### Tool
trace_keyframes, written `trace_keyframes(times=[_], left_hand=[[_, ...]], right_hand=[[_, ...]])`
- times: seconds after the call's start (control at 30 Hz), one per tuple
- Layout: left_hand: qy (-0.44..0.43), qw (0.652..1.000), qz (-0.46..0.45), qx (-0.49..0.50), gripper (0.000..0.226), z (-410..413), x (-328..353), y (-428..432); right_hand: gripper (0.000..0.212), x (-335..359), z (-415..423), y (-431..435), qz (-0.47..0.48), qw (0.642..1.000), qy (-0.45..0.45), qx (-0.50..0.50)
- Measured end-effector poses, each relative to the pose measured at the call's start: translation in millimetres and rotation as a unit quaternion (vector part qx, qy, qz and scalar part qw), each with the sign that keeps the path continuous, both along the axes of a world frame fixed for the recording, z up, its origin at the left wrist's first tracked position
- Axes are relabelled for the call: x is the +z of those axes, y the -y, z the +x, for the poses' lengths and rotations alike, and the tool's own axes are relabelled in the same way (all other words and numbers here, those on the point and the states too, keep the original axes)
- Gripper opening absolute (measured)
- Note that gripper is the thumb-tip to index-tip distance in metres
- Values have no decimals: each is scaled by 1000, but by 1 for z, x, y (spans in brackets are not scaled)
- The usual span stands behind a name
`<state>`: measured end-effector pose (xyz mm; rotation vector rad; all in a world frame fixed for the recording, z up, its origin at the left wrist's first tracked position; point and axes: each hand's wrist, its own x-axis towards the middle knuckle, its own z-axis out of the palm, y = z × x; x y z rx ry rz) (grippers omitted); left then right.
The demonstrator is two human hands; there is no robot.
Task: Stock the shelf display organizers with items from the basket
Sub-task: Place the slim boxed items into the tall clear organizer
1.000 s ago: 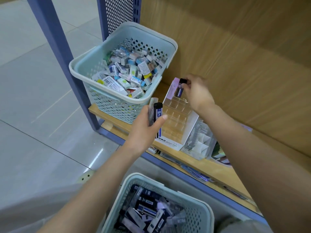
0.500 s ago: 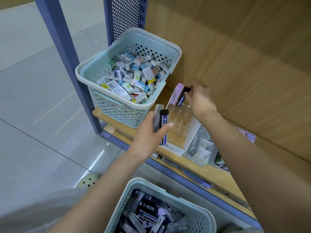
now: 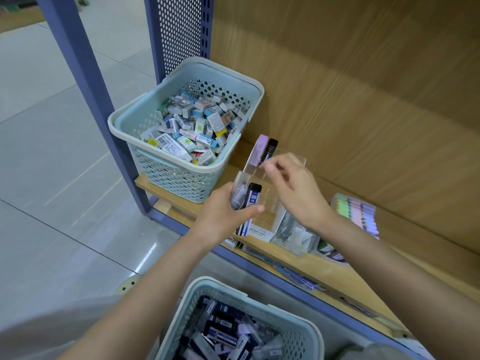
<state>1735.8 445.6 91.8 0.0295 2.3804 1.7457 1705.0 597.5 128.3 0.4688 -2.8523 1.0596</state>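
A clear tiered display organizer (image 3: 270, 216) stands on the wooden shelf (image 3: 324, 268). At its back row stand a pink lead case (image 3: 258, 149) and a black one (image 3: 271, 149). My left hand (image 3: 226, 216) grips two lead cases (image 3: 246, 196), one clear grey and one black with a blue HB label, just in front of the organizer. My right hand (image 3: 293, 188) hovers over the organizer with fingers loosely spread and nothing in them, blurred by motion. Close below me, a pale blue basket (image 3: 298, 331) holds several dark lead cases.
A second pale blue basket (image 3: 189, 141) full of small boxed erasers sits on the shelf's left end, against the blue upright post (image 3: 85, 94). A smaller clear organizer (image 3: 296, 235) and pastel packs (image 3: 355, 211) lie to the right. Tiled floor spreads left.
My right hand has let go of the black case in the organizer's back row and drawn back toward my left hand. The left hand holds its two cases in much the same place.
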Motion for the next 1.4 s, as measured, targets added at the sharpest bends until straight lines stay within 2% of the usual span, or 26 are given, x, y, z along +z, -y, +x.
trace_keyframes(times=[0.1,0.27,0.37,0.47,0.53,0.6,0.7,0.83,0.93,1.03,1.2,1.4], left_hand=[[-1,999,-29,-15,35,2,-1,-3],[-23,998,-34,-45,26,6,16,-1],[-45,997,-52,-33,16,1,32,8],[-33,999,-40,6,16,-1,37,16],[10,1000,8,26,16,-2,33,19],[29,998,35,37,14,0,32,20],[11,999,31,15,15,6,32,21],[-15,999,47,-1,17,7,34,25],[-20,998,52,-11,10,4,34,26],[-30,998,44,-24,8,3,34,27],[-23,999,33,-15,14,2,30,23],[52,990,127,19,21,1,19,19]], right_hand=[[10,10,26,-3,-2,994,91,56],[8,24,32,-7,-111,984,139,29],[12,34,16,-14,-209,974,79,-39],[19,38,-10,-24,-238,961,-25,-136],[21,28,-29,-30,-192,965,-59,-169],[15,14,-46,-31,-132,974,-55,-177],[5,-2,-64,-24,-102,978,-41,-175],[10,-12,-82,-13,-12,986,-28,-163],[11,-19,-88,-8,62,990,5,-127],[16,-24,-88,-5,126,985,0,-121],[20,-29,-86,-3,182,973,-58,-131],[30,-23,-82,-4,252,960,-57,-109]])
